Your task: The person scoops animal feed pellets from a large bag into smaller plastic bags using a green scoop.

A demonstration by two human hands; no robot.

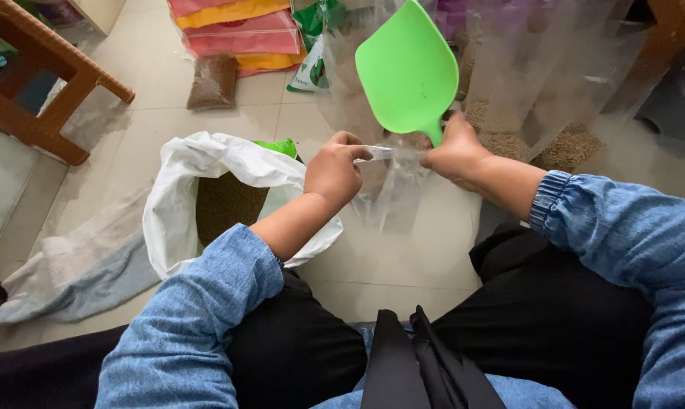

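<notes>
A: What is held by each hand?

B: The rim of a small clear plastic bag (392,189) is pinched by the left hand (331,170). The right hand (458,155) is clamped on the other side of the rim and on the handle of a green scoop (408,68), blade upward.

A: What is located nearby?

B: A white sack (206,163) of brown pellets is seen on the floor, just left of the left hand. Further off, pink and yellow packages (236,30) are stacked.

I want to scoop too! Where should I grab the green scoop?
Probably by its short narrow handle, under the wide blade of the green scoop. It points down toward the person, so come from below, where the right hand holds it.
</notes>
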